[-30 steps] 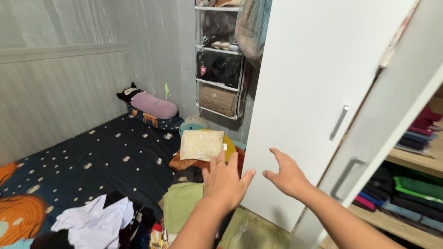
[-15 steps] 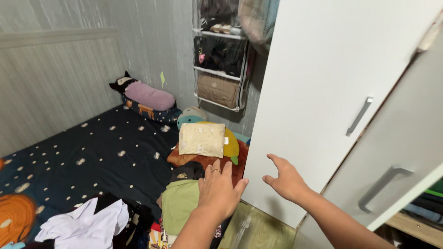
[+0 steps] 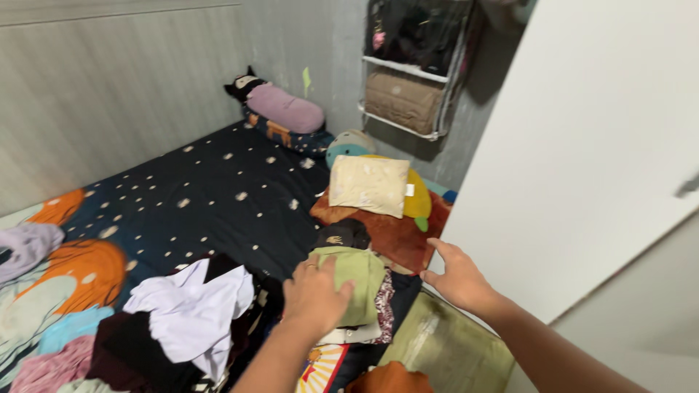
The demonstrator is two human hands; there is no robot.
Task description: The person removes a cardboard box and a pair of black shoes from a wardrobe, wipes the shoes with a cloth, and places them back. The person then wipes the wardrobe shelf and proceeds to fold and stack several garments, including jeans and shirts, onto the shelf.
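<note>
My left hand (image 3: 314,295) rests palm down on a folded olive-green garment (image 3: 355,276) that tops a stack of folded clothes at the mattress edge. Its fingers are spread and it grips nothing. My right hand (image 3: 457,276) hovers open just right of the stack, fingers apart, close to the lower edge of the white wardrobe door (image 3: 582,145). A dark folded garment with a small pale print (image 3: 341,234) lies just behind the green one.
A loose white shirt (image 3: 196,313) lies on a heap of dark clothes at the left. A cream pillow (image 3: 370,185) sits on a yellow cushion and rust-red blanket (image 3: 386,236). A dark spotted mattress sheet (image 3: 211,196), a purple cat-shaped bolster (image 3: 280,108) and a hanging fabric organiser (image 3: 408,94) are behind.
The view tilted down and left, away from the wardrobe shelves. My left hand came down onto the green folded garment. My right hand lowered with it, staying open.
</note>
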